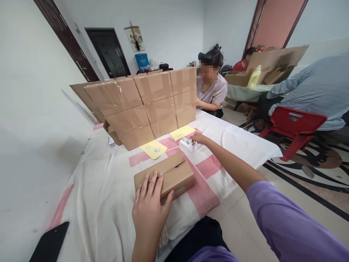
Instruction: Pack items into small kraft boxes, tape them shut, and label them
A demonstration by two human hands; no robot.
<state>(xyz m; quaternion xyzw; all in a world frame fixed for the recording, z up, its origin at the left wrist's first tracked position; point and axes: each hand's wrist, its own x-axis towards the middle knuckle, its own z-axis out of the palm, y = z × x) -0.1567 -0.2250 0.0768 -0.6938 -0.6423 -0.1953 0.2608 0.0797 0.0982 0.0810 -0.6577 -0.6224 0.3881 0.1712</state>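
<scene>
Walls (174, 29) of white colour are seen far beyond the left hand (148, 207) and the right hand (200, 139). Under both hands a cloth-covered table (100, 196), white with pink blocks, is extended. Ahead of them, a stack of taped cartons (158, 103) is placed, and by it the view to the back is partly blocked. Beyond the right hand, at the end of the stack, a co-worker (216, 87) is seen. Well apart to the right of this hand, a red chair (296, 120) is occupied by another person (313, 80).

Directly under the left hand a brown box (178, 176) is found. Ahead of this hand, past the box, a yellow card (152, 154) is laid.

The left hand is opened, palm down, fingers slightly apart, rested upon the box. The right hand is narrowed, its fingers bent at a small white object (187, 146); whether this is gripped cannot be told.
</scene>
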